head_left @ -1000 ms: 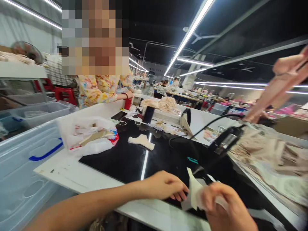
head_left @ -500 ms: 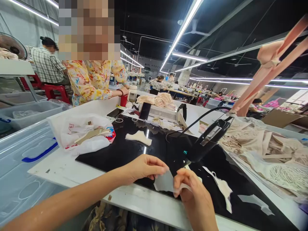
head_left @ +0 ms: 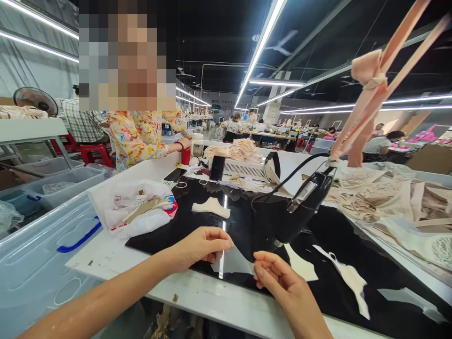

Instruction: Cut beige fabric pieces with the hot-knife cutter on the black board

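A thin translucent sheet [head_left: 236, 261] spans the gap between my hands above the black glossy board [head_left: 176, 235]. My left hand [head_left: 210, 245] pinches its left end between thumb and fingers. At its right end, my right hand [head_left: 273, 273] is closed on the edge. Just beyond my right hand lies a cream fabric piece [head_left: 302, 263], partly under the black hanging device [head_left: 307, 197]. Another cream piece [head_left: 212, 207] rests farther back on the board. To the right is a cream piece with a narrow loop [head_left: 351, 280].
A white plastic bag [head_left: 141, 212] with scraps sits at the left. Behind the board are a phone [head_left: 216, 168] and a white vented machine [head_left: 243, 168]. Beige fabric [head_left: 395, 193] is heaped at the right. A person in a floral shirt [head_left: 137, 136] stands across the table.
My hands have moved apart, stretching the sheet flat between them. The camera view has shifted, and the cream piece beside my right hand shows more fully.
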The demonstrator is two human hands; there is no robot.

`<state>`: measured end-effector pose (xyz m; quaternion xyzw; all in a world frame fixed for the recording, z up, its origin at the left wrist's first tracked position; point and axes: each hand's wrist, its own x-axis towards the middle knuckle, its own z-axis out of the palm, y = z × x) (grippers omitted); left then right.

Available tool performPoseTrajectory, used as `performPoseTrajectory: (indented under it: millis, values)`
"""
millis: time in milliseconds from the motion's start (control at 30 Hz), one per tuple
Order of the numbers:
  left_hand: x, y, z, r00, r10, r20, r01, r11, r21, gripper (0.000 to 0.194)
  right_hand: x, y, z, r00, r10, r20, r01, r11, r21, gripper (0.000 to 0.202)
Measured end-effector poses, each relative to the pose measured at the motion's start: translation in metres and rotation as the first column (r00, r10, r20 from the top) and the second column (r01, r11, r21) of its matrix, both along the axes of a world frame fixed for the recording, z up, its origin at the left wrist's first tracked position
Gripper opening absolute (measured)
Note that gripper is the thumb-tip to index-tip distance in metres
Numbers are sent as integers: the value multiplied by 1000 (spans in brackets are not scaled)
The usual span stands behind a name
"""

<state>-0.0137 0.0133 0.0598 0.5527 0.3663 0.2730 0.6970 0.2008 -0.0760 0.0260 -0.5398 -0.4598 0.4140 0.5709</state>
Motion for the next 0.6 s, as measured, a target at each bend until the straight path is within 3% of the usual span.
performPoseTrajectory:
  millis: [167, 400, 600]
  values:
    - [-4, -3, 5, 999, 28, -44, -29, 999, -24, 33, 2, 0, 0, 995, 69, 70, -69, 998, -10, 47]
    - [-8, 0, 6, 997, 42, -62, -44, 998, -37, 25, -9, -3, -1, 998, 58, 20, -58, 998, 29, 42]
    - [-15, 1, 7, 993, 53, -104, -55, 998, -15, 23, -12, -3, -5, 995, 56, 86, -64, 993, 96, 41]
